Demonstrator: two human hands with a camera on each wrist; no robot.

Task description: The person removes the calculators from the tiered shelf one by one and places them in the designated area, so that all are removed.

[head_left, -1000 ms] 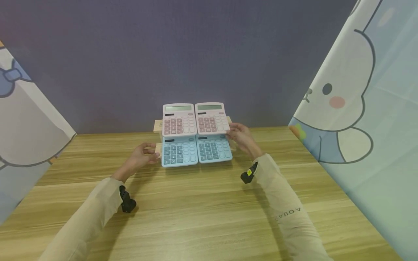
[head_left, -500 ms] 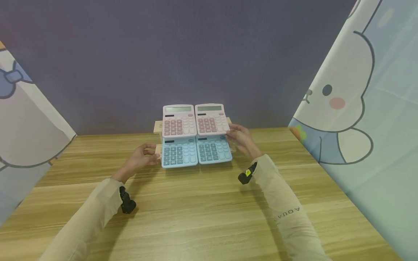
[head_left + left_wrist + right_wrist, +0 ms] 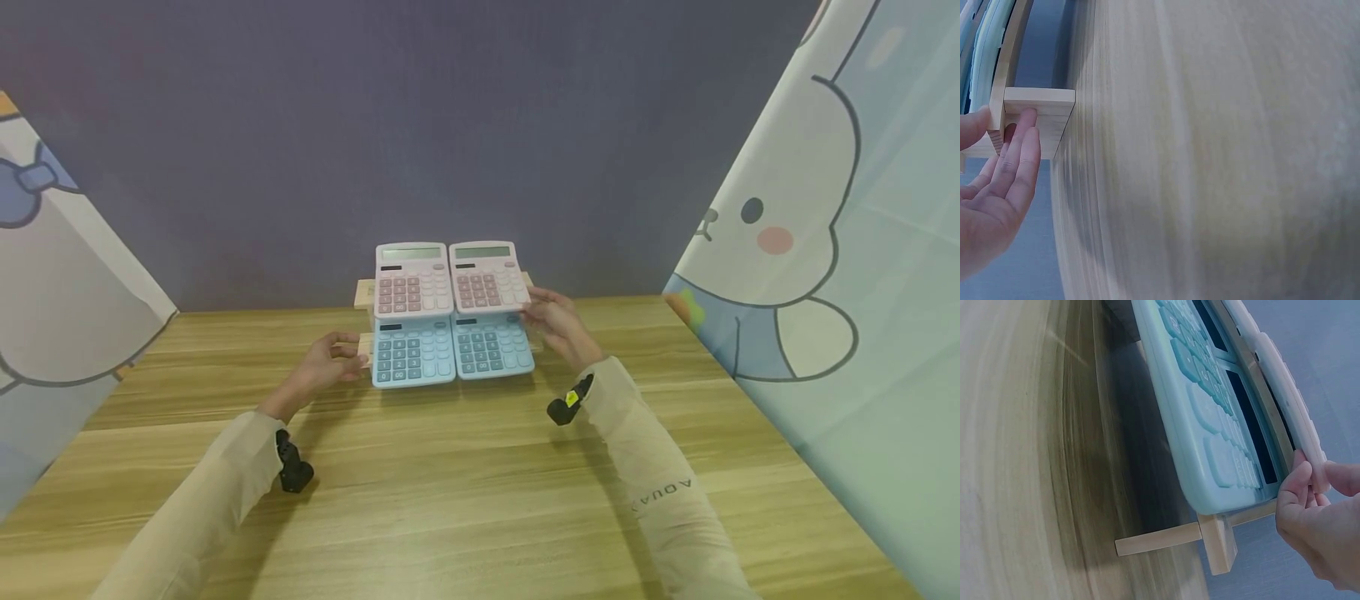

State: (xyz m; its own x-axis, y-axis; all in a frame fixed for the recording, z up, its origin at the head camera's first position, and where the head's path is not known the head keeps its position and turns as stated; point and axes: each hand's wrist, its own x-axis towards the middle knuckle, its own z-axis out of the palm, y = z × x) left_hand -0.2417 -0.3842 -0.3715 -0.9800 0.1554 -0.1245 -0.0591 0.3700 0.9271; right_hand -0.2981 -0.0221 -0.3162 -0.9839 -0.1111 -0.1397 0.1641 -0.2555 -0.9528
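Observation:
A two-tier wooden rack (image 3: pixel 365 344) stands at the back of the table. Its upper tier carries a left pink calculator (image 3: pixel 414 279) and a right pink calculator (image 3: pixel 490 277); two blue calculators (image 3: pixel 415 350) lean side by side on the lower one. My left hand (image 3: pixel 327 362) grips the lower board's left end, thumb above and fingers (image 3: pixel 1022 156) underneath, beside a wooden crosspiece (image 3: pixel 1039 95). With thumb and fingers, my right hand (image 3: pixel 561 327) pinches the lower right corner of the right pink calculator, seen edge-on in the right wrist view. The rack's middle is hidden behind the calculators.
The wood-grain table (image 3: pixel 442 475) stretches out in front of the rack. A dark wall panel (image 3: pixel 450 125) rises close behind it. Cloth with cartoon figures (image 3: pixel 787 233) hangs along both sides.
Both hands keep their holds, and the calculators stay where they were. Everything sits slightly lower in the head view than before.

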